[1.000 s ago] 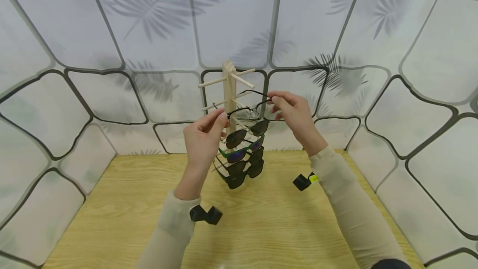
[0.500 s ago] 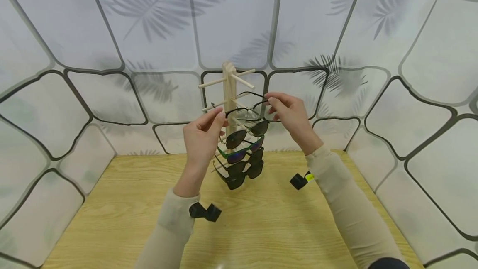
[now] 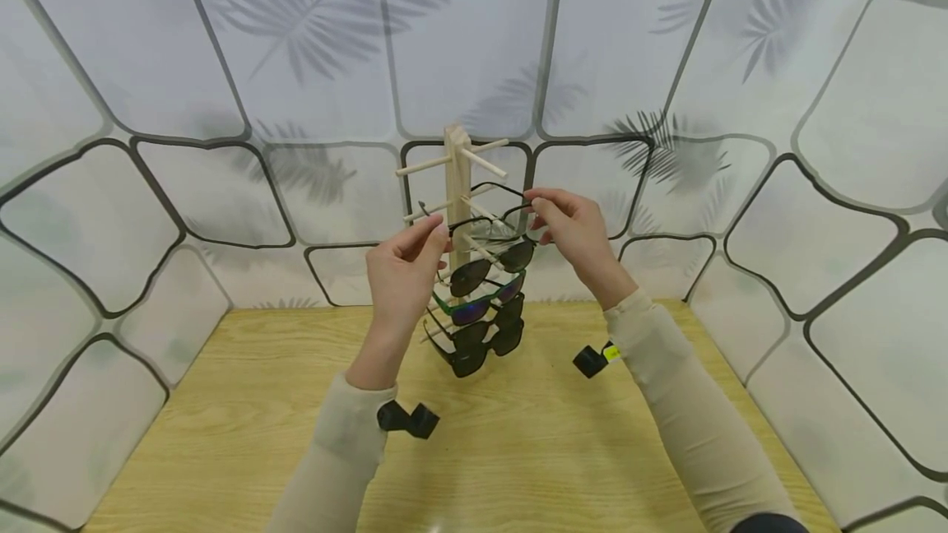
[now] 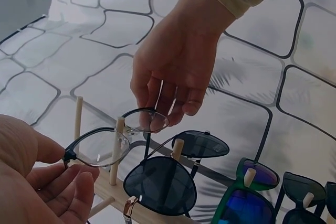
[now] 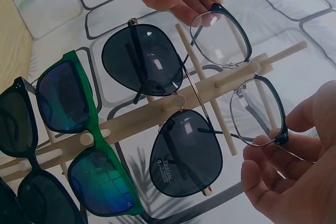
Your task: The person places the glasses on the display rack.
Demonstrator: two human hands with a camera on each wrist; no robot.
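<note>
A pair of clear-lens eyeglasses with a dark upper rim spans both hands at the wooden display stand. My left hand pinches one outer corner of the frame between thumb and fingers. At the other corner, my right hand pinches near the hinge. A peg shows just behind the bridge in the right wrist view. Directly below hang dark aviator sunglasses. Under those are green-framed sunglasses with mirrored lenses.
Black sunglasses fill the lower pegs of the stand. Its top pegs stick out above the hands. The stand is on a wood-grain table, with patterned fabric walls behind and at both sides.
Over the second, my right hand has shifted slightly left and down along with the eyeglasses. My left hand has hardly moved, and both hands keep their pinch.
</note>
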